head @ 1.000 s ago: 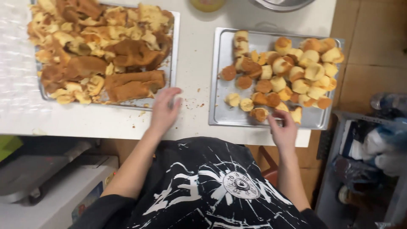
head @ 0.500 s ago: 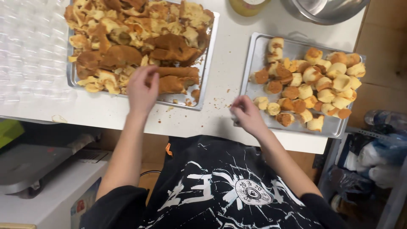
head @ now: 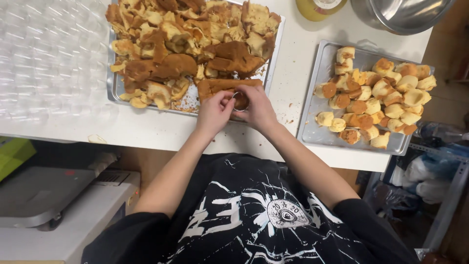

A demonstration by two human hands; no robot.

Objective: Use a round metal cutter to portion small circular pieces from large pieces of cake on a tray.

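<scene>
Both hands meet at the near edge of the left metal tray [head: 113, 90], which is heaped with torn brown sponge cake scraps [head: 185, 44]. My left hand [head: 214, 113] and my right hand [head: 257, 108] together grip a small round metal cutter ring [head: 240, 101]. The ring is pressed down onto a flat slab of cake [head: 220, 86]. My fingers hide part of the ring.
A second metal tray [head: 312, 132] to the right holds several small round cut cake pieces [head: 376, 98]. Clear plastic cups [head: 49, 54] cover the table's left part. A steel bowl [head: 405, 14] and a yellow container [head: 320, 7] stand at the far edge. Crumbs lie between the trays.
My right hand has moved left from the gap between the trays to the left tray. My left hand shifted to meet it, and both now grip the cutter ring on the cake slab.
</scene>
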